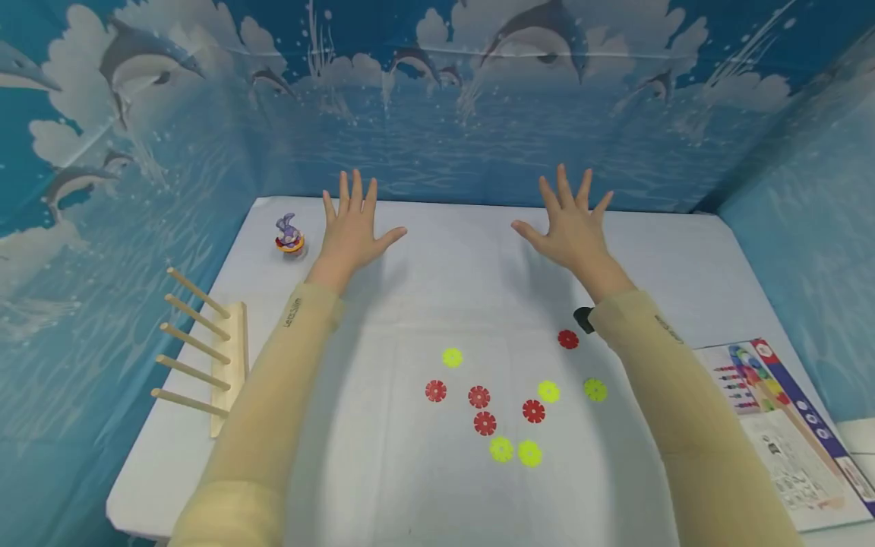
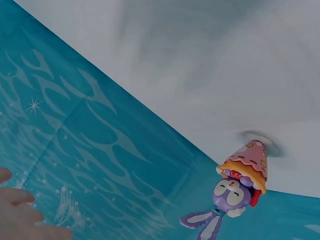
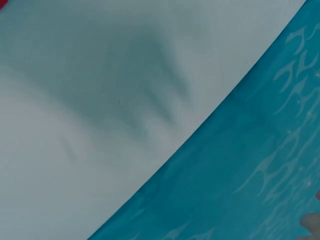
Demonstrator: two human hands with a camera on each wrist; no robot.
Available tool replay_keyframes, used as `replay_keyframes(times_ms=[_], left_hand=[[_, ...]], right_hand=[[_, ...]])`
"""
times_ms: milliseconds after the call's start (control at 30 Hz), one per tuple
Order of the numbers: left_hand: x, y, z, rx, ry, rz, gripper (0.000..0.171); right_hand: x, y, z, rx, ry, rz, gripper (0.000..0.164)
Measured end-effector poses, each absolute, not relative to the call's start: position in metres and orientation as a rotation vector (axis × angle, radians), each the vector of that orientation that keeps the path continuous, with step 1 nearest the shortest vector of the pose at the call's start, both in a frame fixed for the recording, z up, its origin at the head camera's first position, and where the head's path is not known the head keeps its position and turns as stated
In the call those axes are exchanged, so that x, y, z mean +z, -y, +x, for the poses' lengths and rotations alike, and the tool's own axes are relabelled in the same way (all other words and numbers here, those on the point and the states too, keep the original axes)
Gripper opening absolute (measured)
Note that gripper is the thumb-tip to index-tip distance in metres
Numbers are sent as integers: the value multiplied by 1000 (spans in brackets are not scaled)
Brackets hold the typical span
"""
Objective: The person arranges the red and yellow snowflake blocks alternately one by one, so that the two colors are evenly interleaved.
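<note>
Blue curtains (image 1: 437,144) printed with dolphins, clouds and spray rise behind and on both sides of a white table (image 1: 424,494). Above its far part hang the left hand (image 1: 350,232) and right hand (image 1: 573,228), fingers spread wide, thumbs pointing toward each other, each holding nothing; their shadows fall on the white surface. Nearest the left fingers is a rabbit figure (image 1: 290,234), upright on the table just left of that hand and apart from it, its purple head and ears above a pink cup (image 2: 251,156). Ten flat discs (image 1: 479,396), five red and five yellow-green, lie scattered between the forearms, well apart from the fingertips and closer to the person. One red disc (image 1: 568,339) sits closest to the right hand, near a dark object (image 1: 582,319) at the cuff of the right sleeve (image 1: 656,380). By the table's left edge stands a wooden rack (image 1: 236,365) with five slanting pegs; at the right, a printed packet (image 1: 786,441) lies flat, partly covered by the sleeve.
</note>
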State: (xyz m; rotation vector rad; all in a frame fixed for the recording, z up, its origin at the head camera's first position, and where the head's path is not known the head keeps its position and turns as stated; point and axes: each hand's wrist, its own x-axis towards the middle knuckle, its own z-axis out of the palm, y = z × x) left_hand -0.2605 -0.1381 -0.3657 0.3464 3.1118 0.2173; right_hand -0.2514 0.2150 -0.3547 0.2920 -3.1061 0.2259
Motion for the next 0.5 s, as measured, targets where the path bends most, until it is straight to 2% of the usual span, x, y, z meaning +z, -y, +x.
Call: replay_keyframes(times_ms=[267, 500], left_hand=[[-366, 139, -240, 326, -3081, 412, 99], [-374, 137, -204, 466, -3065, 507, 96]], right_hand=[[-364, -195, -233, 301, 3056, 444, 89], [-377, -172, -207, 387, 3011, 638, 88]])
